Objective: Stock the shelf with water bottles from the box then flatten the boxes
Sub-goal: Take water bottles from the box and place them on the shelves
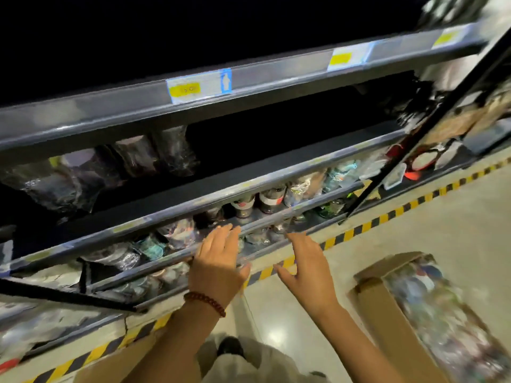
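Water bottles, clear plastic and shrink-wrapped, sit in the open brown cardboard box (392, 308) on the pale floor at lower right, well apart from both hands. More clear bottles (154, 158) stand at the left of the dark grey metal shelf (249, 172), leaving a long bare stretch to their right.

Both hands are up in front of the lower tiers and neither grip has hold of anything. The left hand (218, 264), with a reddish-brown bead bracelet (206, 299) on the wrist, has its fingers straight and spread. The right hand (307, 264) is also spread, fingers loosely bent.

Risks from here: the picture is smeared with motion, so a fast reach could knock the small packaged goods (179, 230) crowding the lower tiers. The box lies just beside the person's feet, an easy trip on a quick turn. Wrapped bottles look slick and heavy, so a 1-handed lift could slip.

Writing: the yellow and white price tags (190, 88) on the upper shelf edge are too blurred to read, and no brand is legible on any bottle.
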`<control>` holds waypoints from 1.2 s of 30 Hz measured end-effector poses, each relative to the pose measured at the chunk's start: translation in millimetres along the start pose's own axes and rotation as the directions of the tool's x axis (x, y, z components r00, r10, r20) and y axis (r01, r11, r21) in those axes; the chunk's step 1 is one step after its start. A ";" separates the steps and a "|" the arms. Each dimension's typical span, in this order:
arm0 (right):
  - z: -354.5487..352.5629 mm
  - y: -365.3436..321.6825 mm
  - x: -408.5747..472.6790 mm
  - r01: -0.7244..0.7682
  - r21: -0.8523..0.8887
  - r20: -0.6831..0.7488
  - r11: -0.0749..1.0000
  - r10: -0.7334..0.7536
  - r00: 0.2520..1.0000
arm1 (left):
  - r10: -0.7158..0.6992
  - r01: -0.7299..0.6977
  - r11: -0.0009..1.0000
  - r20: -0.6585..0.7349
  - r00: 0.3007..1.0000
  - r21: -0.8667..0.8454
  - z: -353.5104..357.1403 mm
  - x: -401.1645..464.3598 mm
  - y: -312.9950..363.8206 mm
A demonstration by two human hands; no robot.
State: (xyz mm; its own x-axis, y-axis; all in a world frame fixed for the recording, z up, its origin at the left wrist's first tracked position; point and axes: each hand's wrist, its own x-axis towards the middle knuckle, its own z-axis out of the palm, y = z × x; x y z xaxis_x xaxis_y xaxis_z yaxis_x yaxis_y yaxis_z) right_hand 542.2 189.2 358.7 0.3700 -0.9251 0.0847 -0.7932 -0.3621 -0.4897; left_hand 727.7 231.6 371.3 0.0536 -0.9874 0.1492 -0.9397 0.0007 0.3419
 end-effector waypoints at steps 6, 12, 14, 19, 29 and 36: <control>-46.7 65.4 -89.2 -0.176 -0.116 -0.126 0.977 0.162 0.979 | 0.166 -0.190 0.978 0.218 0.962 0.091 27.0 3.7 104.2; -95.3 142.4 -155.1 -0.376 -0.106 -0.237 0.921 0.343 0.909 | 0.306 -0.327 0.945 0.275 0.911 0.030 64.6 8.3 223.0; -109.6 164.5 -175.9 -0.441 -0.080 -0.266 0.894 0.407 0.874 | 0.390 -0.411 0.911 0.298 0.871 0.011 84.2 6.1 258.9; -132.0 211.9 -221.3 -0.618 -0.024 -0.318 0.786 0.580 0.750 | 0.570 -0.584 0.808 0.365 0.736 -0.083 126.0 -1.1 338.4; -157.0 317.2 -251.6 -0.842 0.128 -0.303 0.524 0.829 0.470 | 0.654 -0.690 0.704 0.529 0.540 -0.167 217.5 33.0 460.6; -180.0 419.7 -233.5 -0.901 0.250 -0.231 0.355 0.926 0.300 | 0.642 -0.685 0.686 0.646 0.412 -0.246 306.7 98.8 548.4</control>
State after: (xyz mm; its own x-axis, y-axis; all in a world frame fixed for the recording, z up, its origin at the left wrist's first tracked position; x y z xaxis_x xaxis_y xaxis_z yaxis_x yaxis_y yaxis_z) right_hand 35.8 232.7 289.6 -0.7345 -0.6393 -0.2277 -0.4940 0.7337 -0.4665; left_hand 114.1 85.8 289.0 -0.7999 -0.5088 -0.3184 -0.5985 0.7155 0.3604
